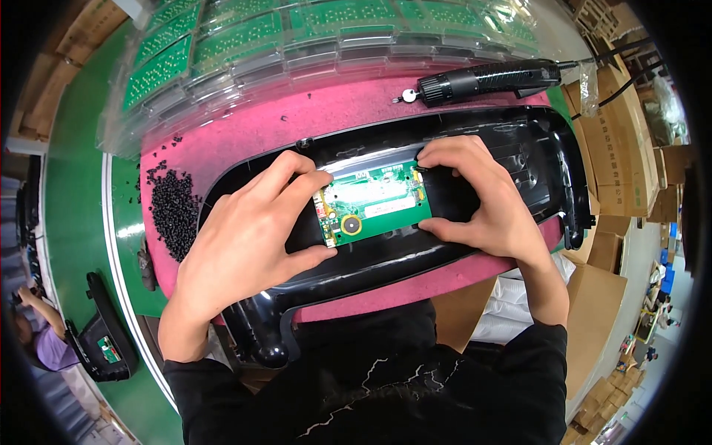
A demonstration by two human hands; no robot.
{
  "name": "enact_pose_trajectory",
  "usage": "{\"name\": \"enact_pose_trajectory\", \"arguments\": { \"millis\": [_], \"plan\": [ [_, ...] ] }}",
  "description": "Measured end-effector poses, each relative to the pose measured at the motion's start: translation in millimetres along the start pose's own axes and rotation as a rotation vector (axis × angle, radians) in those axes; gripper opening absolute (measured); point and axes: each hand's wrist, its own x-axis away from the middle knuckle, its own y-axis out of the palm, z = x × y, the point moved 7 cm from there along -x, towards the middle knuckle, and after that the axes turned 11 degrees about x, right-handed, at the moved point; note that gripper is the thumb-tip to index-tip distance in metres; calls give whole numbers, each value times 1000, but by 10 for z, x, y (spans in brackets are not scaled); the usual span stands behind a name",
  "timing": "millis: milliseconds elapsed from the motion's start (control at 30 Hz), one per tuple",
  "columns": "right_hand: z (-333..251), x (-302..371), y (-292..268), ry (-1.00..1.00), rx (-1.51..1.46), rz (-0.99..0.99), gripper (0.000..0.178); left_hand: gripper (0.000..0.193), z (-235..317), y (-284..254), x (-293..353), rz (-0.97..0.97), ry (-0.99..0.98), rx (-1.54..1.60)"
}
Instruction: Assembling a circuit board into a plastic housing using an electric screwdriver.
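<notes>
Between both hands is a green circuit board (378, 211) with a round dark buzzer near its lower left corner. My left hand (248, 222) grips its left edge, with fingers at the upper corner and thumb at the lower one. On the opposite edge, my right hand (486, 200) pinches the upper and lower corners the same way. The board lies over the hollow of a long glossy black plastic housing (371, 261); whether it rests on the housing or is held just above it, I cannot tell. My left forearm crosses the housing's left end.
A pink mat (245, 133) lies under the housing. Small black screws (174, 215) are heaped at its left. A black electric screwdriver (489, 81) lies behind, near clear trays (297, 44) of green boards. Cardboard boxes (608, 148) stand right. Another person (48, 330) sits far left by a second black housing (104, 334).
</notes>
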Motion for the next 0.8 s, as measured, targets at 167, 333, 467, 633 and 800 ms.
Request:
{"name": "enact_pose_trajectory", "arguments": {
  "millis": [167, 333, 467, 633, 800],
  "plan": [
    [-20, -4, -8, 13, 5, -4, 58, 66, 10, -18, 6, -8, 1, 5],
    [-63, -21, -11, 12, 2, -2, 58, 66, 15, -62, 41, -2, 23, 1],
    [-115, -51, 1, 25, 6, -15, 58, 66, 8, -91, 91, 3, 26, 5],
    [-271, -60, -20, 46, 66, -9, 57, 63, 20, -168, 209, 13, 104, 40],
    [-356, -67, 36, 54, 131, -76, 72, 64, -20, -139, 328, 15, 146, 52]
  ]
}}
